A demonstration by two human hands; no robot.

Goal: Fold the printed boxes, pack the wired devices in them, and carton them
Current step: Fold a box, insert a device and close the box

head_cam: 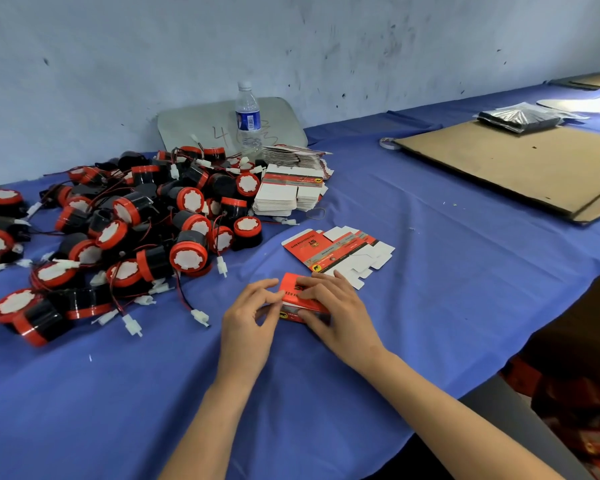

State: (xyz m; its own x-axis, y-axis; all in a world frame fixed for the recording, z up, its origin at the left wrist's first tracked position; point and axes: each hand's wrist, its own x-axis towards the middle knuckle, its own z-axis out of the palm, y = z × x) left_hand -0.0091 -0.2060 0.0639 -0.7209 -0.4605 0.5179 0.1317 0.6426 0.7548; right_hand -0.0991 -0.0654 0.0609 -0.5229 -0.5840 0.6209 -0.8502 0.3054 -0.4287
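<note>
A red printed box [293,296] lies on the blue cloth at the middle, partly folded. My left hand [248,320] pinches its left edge with thumb and fingers. My right hand [336,311] lies over its right part and presses it down. Just beyond it lies a flat, unfolded printed box [336,252], red side and white flaps up. A stack of flat boxes [288,190] sits further back. A large heap of wired devices [136,223], black with red rims, white faces and white plugs on thin wires, covers the left of the table.
A water bottle [248,121] stands at the back by a grey board [194,124] leaning on the wall. Flat brown cardboard [520,168] lies at the right with a black plastic-wrapped bundle [520,119] behind it and a tape roll [388,143] beside it. The table edge [499,386] runs diagonally at the right.
</note>
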